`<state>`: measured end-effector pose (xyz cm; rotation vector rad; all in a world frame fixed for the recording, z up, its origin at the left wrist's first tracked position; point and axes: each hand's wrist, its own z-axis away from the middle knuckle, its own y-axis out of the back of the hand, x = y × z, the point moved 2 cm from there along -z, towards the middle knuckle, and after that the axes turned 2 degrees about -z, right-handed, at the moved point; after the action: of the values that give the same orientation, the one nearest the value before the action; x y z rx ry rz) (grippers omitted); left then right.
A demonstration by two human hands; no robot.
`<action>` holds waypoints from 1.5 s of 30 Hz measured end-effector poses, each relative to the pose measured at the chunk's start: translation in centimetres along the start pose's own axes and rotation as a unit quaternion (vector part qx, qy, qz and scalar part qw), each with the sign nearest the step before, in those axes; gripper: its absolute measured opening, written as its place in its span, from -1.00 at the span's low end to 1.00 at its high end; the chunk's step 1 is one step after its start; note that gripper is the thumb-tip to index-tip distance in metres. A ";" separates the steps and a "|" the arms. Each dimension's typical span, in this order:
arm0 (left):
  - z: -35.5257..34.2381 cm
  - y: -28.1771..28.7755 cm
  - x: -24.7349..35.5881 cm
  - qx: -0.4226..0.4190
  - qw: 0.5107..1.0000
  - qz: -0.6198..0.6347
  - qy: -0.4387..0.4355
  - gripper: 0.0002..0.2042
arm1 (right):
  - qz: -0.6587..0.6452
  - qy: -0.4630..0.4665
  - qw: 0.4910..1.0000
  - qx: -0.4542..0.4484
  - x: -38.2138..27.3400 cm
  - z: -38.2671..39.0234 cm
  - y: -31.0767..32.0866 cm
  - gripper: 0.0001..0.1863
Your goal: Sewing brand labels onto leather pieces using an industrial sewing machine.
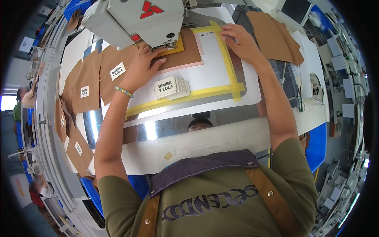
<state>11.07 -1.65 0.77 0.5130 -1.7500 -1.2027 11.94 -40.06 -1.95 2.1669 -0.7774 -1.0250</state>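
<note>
My left hand (144, 65) presses with fingers spread on a brown fabric panel (186, 57), beside the head of a white sewing machine (147, 23). A yellow plate (178, 46) sits under the needle area, just right of my fingertips. My right hand (241, 44) lies open, fingertips on the far right corner of a white template sheet (215, 59) edged with yellow tape (229, 65). A small stack of white printed labels (172, 87) rests on the sheet, nearer to me. The needle itself is hidden.
Brown panels with labels, joined by threads (87, 81), hang over the left side. More brown pieces (274, 35) are piled at the far right, near a small screen (296, 10). A blue bin (316, 146) stands at the right. Other people work at the far left.
</note>
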 end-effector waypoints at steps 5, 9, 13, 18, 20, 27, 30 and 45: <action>1.8 1.9 -3.9 0.114 0.989 -0.026 -0.094 -0.69 | 0.006 0.029 0.999 -0.039 -1.4 -0.3 -0.4 -0.69; 2.5 2.6 -4.9 0.103 0.992 -0.028 -0.073 -0.68 | -0.001 0.032 0.998 -0.045 -2.7 -0.3 -0.4 -0.70; 3.0 1.7 -4.6 0.109 0.985 -0.072 -0.110 -0.58 | -0.011 0.100 0.993 -0.069 -6.4 -0.5 -1.8 -0.68; 2.9 1.9 -3.0 0.075 0.994 -0.052 -0.066 -0.43 | 0.062 0.102 0.978 -0.171 -9.8 0.0 -0.9 -0.64; 3.3 2.2 -3.2 0.055 0.997 -0.023 -0.050 -0.36 | 0.198 0.180 0.949 -0.165 -10.1 0.3 -0.5 -0.72; 3.8 0.9 -1.5 0.058 0.992 -0.070 -0.090 -0.42 | 0.221 0.143 0.930 -0.256 -11.1 1.3 0.6 -0.72; 3.3 -1.0 -0.1 0.135 0.984 -0.029 -0.109 -0.66 | 0.192 0.091 0.945 -0.248 -11.4 1.4 0.5 -0.76; 5.7 0.4 0.0 0.085 0.995 0.032 -0.045 -0.86 | 0.117 0.109 0.967 -0.201 -12.9 1.4 0.4 -0.78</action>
<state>6.20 1.37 0.56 0.5041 -1.9421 -1.0513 3.92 -31.48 3.50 1.7562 -0.6392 -0.7337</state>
